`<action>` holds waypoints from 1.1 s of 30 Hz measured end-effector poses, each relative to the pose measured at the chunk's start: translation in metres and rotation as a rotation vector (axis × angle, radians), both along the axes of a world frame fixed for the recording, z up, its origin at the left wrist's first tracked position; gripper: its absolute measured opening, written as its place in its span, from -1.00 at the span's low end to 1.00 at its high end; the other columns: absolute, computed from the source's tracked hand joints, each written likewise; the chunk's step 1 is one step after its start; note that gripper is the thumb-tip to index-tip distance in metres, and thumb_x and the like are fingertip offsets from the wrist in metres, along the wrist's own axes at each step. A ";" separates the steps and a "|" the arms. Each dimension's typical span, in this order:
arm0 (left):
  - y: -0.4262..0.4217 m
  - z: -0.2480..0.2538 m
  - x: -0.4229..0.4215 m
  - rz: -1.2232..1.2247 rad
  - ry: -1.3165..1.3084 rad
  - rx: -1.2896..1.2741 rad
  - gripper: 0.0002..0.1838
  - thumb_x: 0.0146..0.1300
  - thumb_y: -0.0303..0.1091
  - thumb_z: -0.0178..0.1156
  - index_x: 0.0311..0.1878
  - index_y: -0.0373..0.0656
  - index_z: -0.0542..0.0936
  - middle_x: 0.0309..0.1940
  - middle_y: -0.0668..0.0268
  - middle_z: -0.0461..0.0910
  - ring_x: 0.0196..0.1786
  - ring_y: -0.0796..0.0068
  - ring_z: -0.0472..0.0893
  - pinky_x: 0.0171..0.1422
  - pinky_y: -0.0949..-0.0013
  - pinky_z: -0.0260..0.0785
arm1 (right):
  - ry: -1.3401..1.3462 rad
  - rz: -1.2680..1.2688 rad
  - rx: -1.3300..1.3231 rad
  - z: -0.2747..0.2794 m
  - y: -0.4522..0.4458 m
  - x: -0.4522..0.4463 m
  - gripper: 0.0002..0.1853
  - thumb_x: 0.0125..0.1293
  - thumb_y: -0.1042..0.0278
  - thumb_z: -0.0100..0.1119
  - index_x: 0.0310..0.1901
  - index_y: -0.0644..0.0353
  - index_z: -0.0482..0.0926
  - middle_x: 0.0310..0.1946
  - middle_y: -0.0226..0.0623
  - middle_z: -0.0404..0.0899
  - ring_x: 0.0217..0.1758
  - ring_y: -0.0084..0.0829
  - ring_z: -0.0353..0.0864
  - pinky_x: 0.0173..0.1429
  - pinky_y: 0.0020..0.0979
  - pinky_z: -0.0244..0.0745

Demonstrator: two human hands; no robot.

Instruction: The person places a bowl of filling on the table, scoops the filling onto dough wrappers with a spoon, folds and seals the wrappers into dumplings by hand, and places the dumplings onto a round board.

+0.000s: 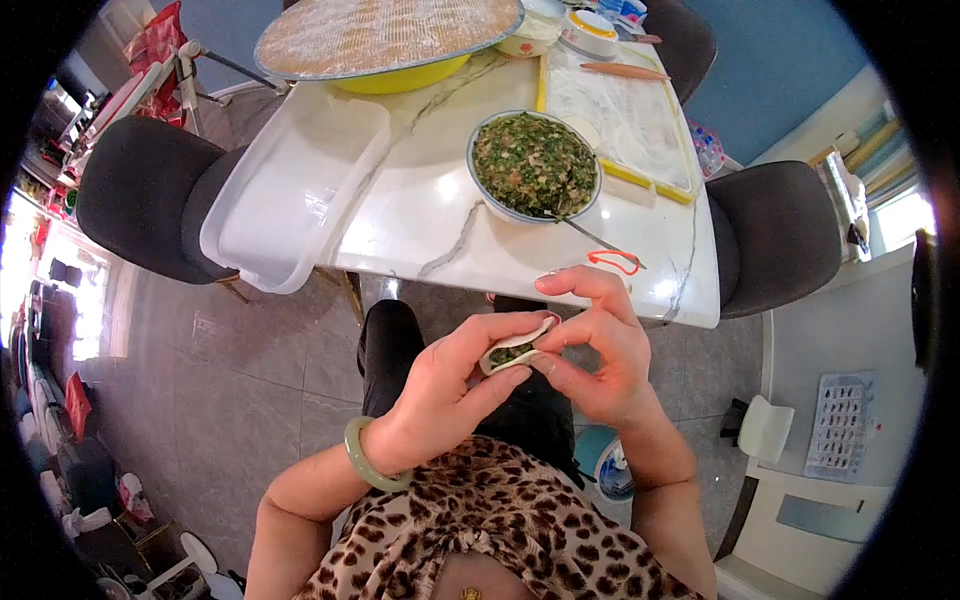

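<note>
A dumpling [512, 354] of pale round dough, folded over green filling, is held above my lap, in front of the table edge. My left hand [455, 370] has its thumb and fingers curved round the dough. On the other side, my right hand [600, 350] pinches the dough edge between thumb and fingers, with its index finger raised. Green filling shows through the gap facing left, while the right end is pressed together. Beyond my hands, a bowl [478, 190] heaped with chopped green filling [533, 165] stands on the table, a thin utensil handle [590, 237] sticking out of it.
A white marble-patterned table [430, 235] carries a clear plastic tray [285, 200], a floured round woven tray [390, 35] over a yellow basin [405, 78], and a floured yellow-edged board [630, 120] with a rolling pin [625, 71]. Dark chairs [150, 190] flank the table. A bin [605, 465] stands beside me.
</note>
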State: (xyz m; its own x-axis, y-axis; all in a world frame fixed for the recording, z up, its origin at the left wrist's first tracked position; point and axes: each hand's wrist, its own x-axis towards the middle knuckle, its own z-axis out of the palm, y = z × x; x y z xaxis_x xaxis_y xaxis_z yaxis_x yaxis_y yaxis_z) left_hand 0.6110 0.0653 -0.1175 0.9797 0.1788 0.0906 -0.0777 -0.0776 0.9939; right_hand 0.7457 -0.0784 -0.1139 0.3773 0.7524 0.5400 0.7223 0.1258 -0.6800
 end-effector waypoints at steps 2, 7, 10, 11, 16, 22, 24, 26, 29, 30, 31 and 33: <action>-0.001 -0.003 0.000 0.021 -0.110 0.099 -0.61 0.24 -0.60 0.17 0.16 -0.29 0.44 0.19 0.16 0.48 0.12 0.52 0.52 0.14 0.48 0.39 | 0.073 0.038 -0.007 0.005 0.000 0.001 -0.81 -0.01 0.52 0.37 -0.35 0.13 0.55 0.09 -0.14 0.47 0.15 -0.23 0.44 0.17 -0.31 0.36; 0.002 0.004 0.000 0.014 -0.134 0.155 -0.62 0.24 -0.58 0.20 0.13 -0.29 0.45 0.16 0.15 0.51 0.07 0.55 0.54 0.09 0.50 0.41 | 0.138 0.030 0.013 0.007 0.003 0.000 -0.81 0.00 0.53 0.36 -0.34 0.13 0.56 0.09 -0.12 0.47 0.16 -0.23 0.43 0.18 -0.31 0.36; 0.001 -0.006 -0.001 0.015 -0.113 0.118 -0.60 0.24 -0.59 0.19 0.16 -0.28 0.42 0.17 0.14 0.49 0.08 0.54 0.54 0.05 0.52 0.42 | 0.144 0.036 0.022 0.006 0.004 -0.002 -0.79 0.00 0.53 0.36 -0.30 0.13 0.58 0.10 -0.12 0.47 0.16 -0.22 0.43 0.19 -0.28 0.36; 0.001 -0.009 -0.001 0.026 -0.086 0.075 -0.57 0.24 -0.59 0.19 0.18 -0.28 0.39 0.17 0.14 0.49 0.11 0.53 0.53 0.05 0.53 0.43 | 0.136 0.047 0.022 0.006 0.005 -0.002 -0.78 -0.01 0.53 0.36 -0.28 0.13 0.60 0.10 -0.13 0.47 0.16 -0.20 0.44 0.20 -0.27 0.35; 0.001 -0.010 0.001 0.041 -0.061 -0.038 -0.46 0.23 -0.61 0.17 0.28 -0.24 0.27 0.14 0.16 0.50 0.07 0.51 0.54 -0.01 0.49 0.44 | -0.033 0.073 0.001 0.007 0.006 0.004 -0.77 -0.02 0.51 0.36 -0.27 0.13 0.61 0.08 -0.17 0.50 0.13 -0.18 0.45 0.21 -0.23 0.34; 0.002 -0.010 0.005 -0.056 -0.104 -0.247 -0.40 0.22 -0.64 0.17 0.31 -0.25 0.20 0.21 0.09 0.42 0.29 0.37 0.41 0.21 0.45 0.39 | -0.083 0.086 0.042 0.004 0.005 0.006 -0.80 -0.01 0.50 0.35 -0.29 0.16 0.60 0.05 -0.18 0.51 0.10 -0.18 0.46 0.20 -0.22 0.35; -0.002 -0.016 0.010 -0.056 -0.159 -0.364 -0.40 0.21 -0.63 0.19 0.31 -0.26 0.22 0.22 0.09 0.42 0.29 0.37 0.42 0.19 0.47 0.41 | -0.078 0.089 0.062 0.000 0.004 0.004 -0.80 0.00 0.50 0.35 -0.29 0.16 0.60 0.05 -0.18 0.51 0.09 -0.18 0.47 0.19 -0.21 0.35; -0.006 -0.027 0.014 -0.033 -0.169 -0.555 -0.45 0.18 -0.60 0.25 0.24 -0.28 0.33 0.18 0.13 0.46 0.20 0.40 0.50 0.12 0.46 0.46 | -0.012 0.038 0.096 -0.007 0.005 0.001 -0.83 0.04 0.46 0.35 -0.30 0.17 0.60 0.07 -0.17 0.49 0.07 -0.17 0.47 0.20 -0.21 0.35; -0.002 -0.039 0.010 -0.034 -0.038 -0.624 -0.57 0.25 -0.55 0.20 0.20 -0.28 0.43 0.06 0.23 0.55 0.03 0.51 0.56 0.08 0.44 0.48 | 0.070 0.063 0.035 -0.005 0.006 0.003 -0.72 0.07 0.38 0.35 -0.15 0.18 0.58 0.12 -0.15 0.45 0.13 -0.15 0.45 0.25 -0.21 0.31; -0.001 -0.039 0.010 -0.038 -0.019 -0.619 -0.59 0.29 -0.57 0.14 0.22 -0.27 0.43 0.03 0.29 0.56 -0.03 0.60 0.56 0.05 0.50 0.48 | 0.066 0.068 0.031 0.001 0.007 0.003 -0.72 0.07 0.38 0.35 -0.15 0.18 0.58 0.12 -0.15 0.45 0.13 -0.15 0.45 0.25 -0.21 0.31; -0.004 -0.036 0.012 0.005 -0.086 -0.585 -0.61 0.33 -0.53 0.12 0.23 -0.24 0.43 -0.05 0.31 0.59 -0.09 0.62 0.58 -0.04 0.51 0.51 | 0.063 0.085 -0.020 0.011 0.010 0.002 -0.63 0.08 0.36 0.35 -0.05 0.19 0.55 0.15 -0.15 0.44 0.17 -0.15 0.43 0.28 -0.21 0.29; -0.001 -0.031 0.009 -0.001 -0.084 -0.573 -0.62 0.33 -0.53 0.12 0.22 -0.25 0.43 -0.06 0.31 0.59 -0.09 0.62 0.58 -0.04 0.51 0.51 | -0.036 0.157 -0.115 0.019 0.015 0.008 -0.41 0.10 0.26 0.35 0.19 0.22 0.43 0.25 -0.17 0.38 0.30 -0.15 0.35 0.35 -0.18 0.22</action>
